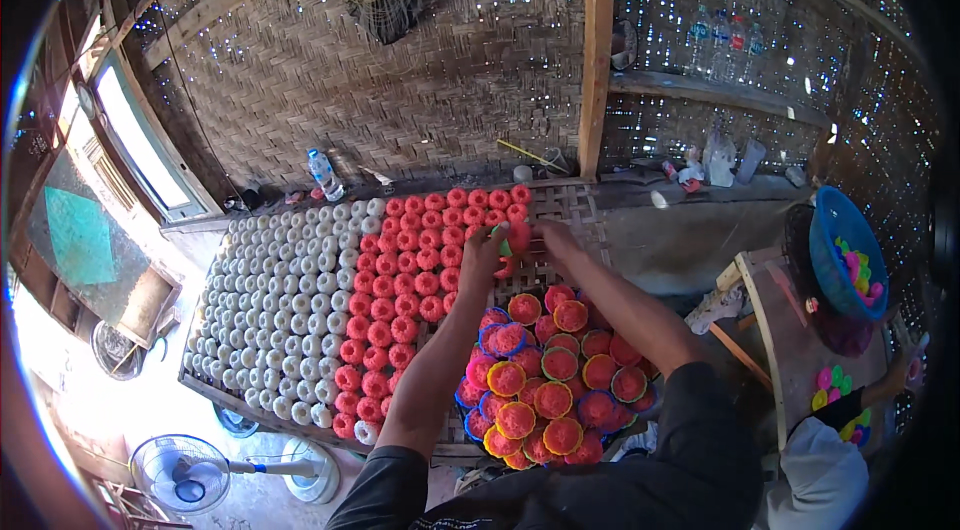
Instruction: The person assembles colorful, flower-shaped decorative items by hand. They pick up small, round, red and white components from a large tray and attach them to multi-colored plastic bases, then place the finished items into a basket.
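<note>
At the far end of the woven bamboo rack, my left hand (483,252) grips a small green cup (504,241). My right hand (556,239) is close beside it with its fingers drawn together; what they hold is too small to make out. Between the hands shows a red fluted cake (519,236). Rows of red ring-shaped cakes (404,284) lie left of my hands, and rows of white ones (282,300) cover the rack farther left. Below my forearms is a heap of colourful fluted cups filled with red crumbly stuff (552,400).
A blue basin (845,255) with bright cups stands at the right by a table (815,330). Another person's sleeve (826,475) shows at the lower right. A standing fan (185,475) is at the lower left. A water bottle (324,175) sits along the woven wall.
</note>
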